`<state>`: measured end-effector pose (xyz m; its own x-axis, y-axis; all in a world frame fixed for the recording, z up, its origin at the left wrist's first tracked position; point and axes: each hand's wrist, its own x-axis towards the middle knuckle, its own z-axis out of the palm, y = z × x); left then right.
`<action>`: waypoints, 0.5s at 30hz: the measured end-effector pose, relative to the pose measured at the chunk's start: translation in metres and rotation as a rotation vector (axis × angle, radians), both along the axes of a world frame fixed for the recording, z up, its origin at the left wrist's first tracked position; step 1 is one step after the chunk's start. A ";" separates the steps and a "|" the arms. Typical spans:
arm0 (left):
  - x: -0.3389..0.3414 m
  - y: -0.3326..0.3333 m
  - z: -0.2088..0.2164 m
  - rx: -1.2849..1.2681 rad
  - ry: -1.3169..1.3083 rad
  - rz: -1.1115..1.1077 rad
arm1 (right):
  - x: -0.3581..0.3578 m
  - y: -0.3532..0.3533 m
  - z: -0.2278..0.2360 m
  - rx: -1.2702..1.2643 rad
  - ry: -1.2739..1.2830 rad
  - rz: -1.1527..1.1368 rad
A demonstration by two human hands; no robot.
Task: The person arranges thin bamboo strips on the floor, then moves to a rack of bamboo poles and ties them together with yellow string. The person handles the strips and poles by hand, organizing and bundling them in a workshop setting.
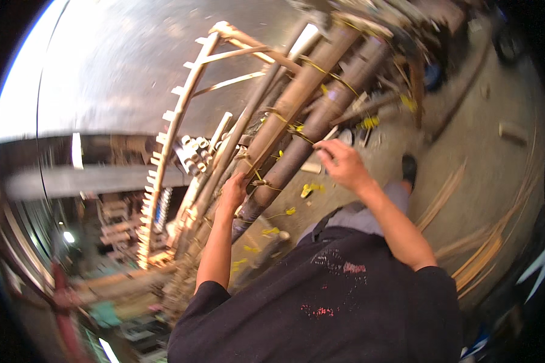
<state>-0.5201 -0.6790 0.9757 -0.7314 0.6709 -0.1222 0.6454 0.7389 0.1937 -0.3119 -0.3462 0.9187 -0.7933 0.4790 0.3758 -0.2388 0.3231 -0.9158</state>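
A row of long brown poles runs slantwise through the middle, bound together with thin yellow ties. My left hand is closed against the edge of the lighter brown pole, its fingers partly hidden. On the other side, my right hand has its fingers bent into a pinch by the darker round pole. Its fingertips meet close to a tie, and motion blur hides what they hold. Loose yellow tie ends stick out along the darker pole.
Left of the poles leans a pale wooden frame with many short pegs. Cut tube pieces are stacked behind the poles. Long thin strips lie on the concrete floor at the right, with a short pale piece farther off.
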 end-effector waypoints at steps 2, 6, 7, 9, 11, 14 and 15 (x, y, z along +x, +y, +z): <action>0.016 -0.015 0.005 0.112 0.075 0.053 | -0.047 -0.034 0.047 0.154 0.118 0.155; 0.014 -0.025 -0.080 0.433 0.136 0.194 | -0.112 -0.090 0.093 0.448 0.075 0.545; 0.009 -0.001 -0.097 0.521 0.097 0.214 | -0.126 -0.092 0.098 0.514 0.049 0.596; 0.023 0.001 -0.090 0.593 0.153 0.239 | -0.146 -0.130 0.114 0.612 0.023 0.749; 0.035 -0.002 -0.089 0.760 0.404 0.258 | -0.162 -0.177 0.124 0.686 -0.019 0.915; 0.044 -0.014 -0.104 0.753 0.551 0.287 | -0.184 -0.250 0.118 0.790 -0.018 1.138; 0.046 -0.011 -0.107 0.726 0.553 0.288 | -0.188 -0.269 0.122 0.811 -0.023 1.177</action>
<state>-0.4745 -0.6905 0.8688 -0.7099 0.2322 0.6649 0.5949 0.7032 0.3895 -0.5000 -0.6152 1.0402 -0.5805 -0.7883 0.2040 -0.7182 0.3776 -0.5845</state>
